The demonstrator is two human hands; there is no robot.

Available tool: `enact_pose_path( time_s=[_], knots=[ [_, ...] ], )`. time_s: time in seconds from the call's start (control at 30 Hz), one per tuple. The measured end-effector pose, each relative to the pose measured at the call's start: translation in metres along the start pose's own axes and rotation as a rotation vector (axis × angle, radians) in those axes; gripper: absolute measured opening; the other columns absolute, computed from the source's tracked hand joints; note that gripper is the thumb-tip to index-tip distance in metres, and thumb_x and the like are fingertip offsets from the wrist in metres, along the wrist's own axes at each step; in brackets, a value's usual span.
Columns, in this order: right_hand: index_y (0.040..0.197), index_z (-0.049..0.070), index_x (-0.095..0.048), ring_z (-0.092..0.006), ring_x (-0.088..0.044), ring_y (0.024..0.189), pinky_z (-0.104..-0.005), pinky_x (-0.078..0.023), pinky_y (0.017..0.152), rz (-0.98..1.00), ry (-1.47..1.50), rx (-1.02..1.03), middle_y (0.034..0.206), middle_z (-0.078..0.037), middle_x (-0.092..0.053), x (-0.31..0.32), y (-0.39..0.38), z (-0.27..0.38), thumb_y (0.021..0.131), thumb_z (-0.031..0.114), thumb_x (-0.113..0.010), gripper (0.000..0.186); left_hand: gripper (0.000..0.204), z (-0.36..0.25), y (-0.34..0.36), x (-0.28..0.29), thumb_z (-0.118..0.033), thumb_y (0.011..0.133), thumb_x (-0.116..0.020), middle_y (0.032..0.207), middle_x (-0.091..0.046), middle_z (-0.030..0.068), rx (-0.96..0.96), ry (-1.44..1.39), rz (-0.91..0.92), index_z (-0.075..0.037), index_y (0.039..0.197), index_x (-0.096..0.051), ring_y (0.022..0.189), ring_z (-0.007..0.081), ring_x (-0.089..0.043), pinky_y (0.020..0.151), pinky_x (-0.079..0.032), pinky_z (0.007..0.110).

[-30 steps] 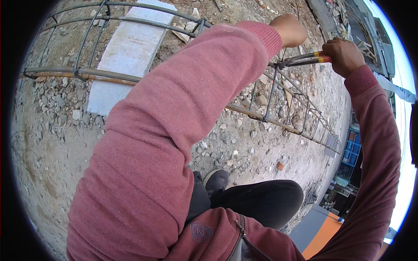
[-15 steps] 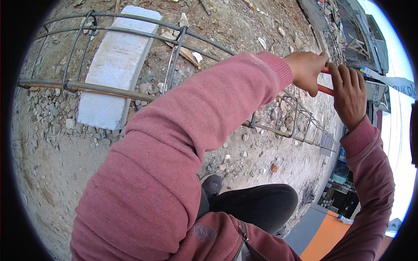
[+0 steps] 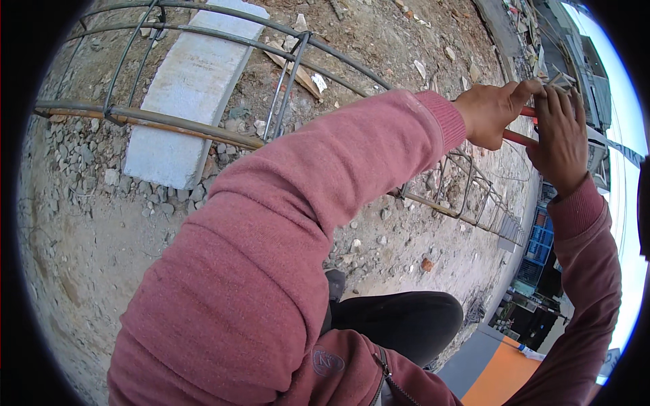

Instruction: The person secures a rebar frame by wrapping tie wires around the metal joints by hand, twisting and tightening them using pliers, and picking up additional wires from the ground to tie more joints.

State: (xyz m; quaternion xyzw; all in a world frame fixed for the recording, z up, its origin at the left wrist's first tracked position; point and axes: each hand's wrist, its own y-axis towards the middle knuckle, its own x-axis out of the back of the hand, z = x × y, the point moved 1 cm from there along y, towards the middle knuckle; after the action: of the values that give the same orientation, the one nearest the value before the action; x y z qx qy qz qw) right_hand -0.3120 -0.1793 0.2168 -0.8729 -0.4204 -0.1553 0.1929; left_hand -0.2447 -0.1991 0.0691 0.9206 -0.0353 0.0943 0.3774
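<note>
Here, my left hand [image 3: 489,115] is wrapped tight around a red-handled tool [image 3: 520,138], fingers curled closed over the grip. My right hand [image 3: 559,139] sits just beside it with its back to me; its fingers bend over the same red handles, though I cannot tell how firmly they clamp. The tool sits up at the top right, above the long rebar cage [image 3: 284,88] that runs across the gravel ground [image 3: 88,223]. A pale concrete slab [image 3: 193,88] lies under the cage at upper left. A blue crate [image 3: 539,242] stands at the far right.
</note>
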Motion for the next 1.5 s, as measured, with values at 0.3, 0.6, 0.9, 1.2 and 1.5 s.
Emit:
enact_pose_path(
  time_s=[0.3, 0.6, 0.9, 1.2, 1.5],
  knots=[
    [0.094, 0.005, -0.058, -0.0268, -0.06, 0.084, -0.0372, -0.047, 0.075, 0.332, 0.329, -0.036, 0.09, -0.009, -0.062, -0.042, 0.004, -0.015, 0.072, 0.007, -0.061, 0.022, 0.078, -0.021, -0.018, -0.025, -0.013, 0.07, -0.061, 0.121, -0.039, 0.0187, -0.033, 0.224, -0.342, -0.006, 0.134, -0.017, 0.11, 0.0301, -0.041, 0.097, -0.025, 0.048],
    [0.08, 0.001, -0.061, -0.0168, -0.06, 0.064, -0.0304, -0.049, 0.059, 1.232, 0.846, -0.254, 0.071, -0.009, -0.063, -0.038, 0.027, -0.028, 0.044, 0.005, -0.082, 0.041, 0.077, -0.016, -0.008, -0.012, -0.027, 0.081, -0.057, 0.112, -0.049, 0.0159, 0.002, 0.273, 0.121, -0.008, 0.14, -0.012, 0.093, 0.0259, -0.056, 0.093, -0.037, 0.041],
    [0.095, 0.004, -0.057, -0.025, -0.06, 0.066, -0.0388, -0.047, 0.061, 0.326, 0.65, -0.072, 0.073, -0.009, -0.059, -0.056, -0.024, -0.009, 0.067, 0.004, -0.066, 0.029, 0.08, -0.017, -0.017, -0.031, -0.015, 0.077, -0.056, 0.113, -0.047, 0.0156, -0.001, 0.154, -0.126, -0.014, 0.139, -0.005, 0.108, 0.0301, -0.048, 0.1, -0.025, 0.048],
    [0.076, 0.0, -0.057, -0.0203, -0.061, 0.059, -0.0332, -0.048, 0.049, 0.946, 1.116, -0.308, 0.069, -0.009, -0.061, -0.024, -0.004, -0.018, 0.054, 0.002, -0.076, 0.029, 0.06, -0.018, -0.013, -0.04, -0.03, 0.088, -0.042, 0.097, -0.05, 0.0068, -0.112, 0.391, -0.112, -0.025, 0.141, -0.014, 0.082, 0.02, -0.053, 0.074, -0.039, 0.036],
    [0.075, -0.003, -0.064, -0.0169, -0.056, 0.047, -0.0291, -0.043, 0.047, 0.875, 1.057, -0.553, 0.062, -0.009, -0.063, -0.039, -0.051, -0.021, 0.076, 0.02, -0.068, 0.023, 0.076, -0.04, -0.021, -0.031, -0.023, 0.079, -0.056, 0.111, -0.045, 0.0147, 0.015, 0.28, -0.016, -0.005, 0.141, -0.016, 0.103, 0.0254, -0.045, 0.097, -0.026, 0.049]
  ],
)
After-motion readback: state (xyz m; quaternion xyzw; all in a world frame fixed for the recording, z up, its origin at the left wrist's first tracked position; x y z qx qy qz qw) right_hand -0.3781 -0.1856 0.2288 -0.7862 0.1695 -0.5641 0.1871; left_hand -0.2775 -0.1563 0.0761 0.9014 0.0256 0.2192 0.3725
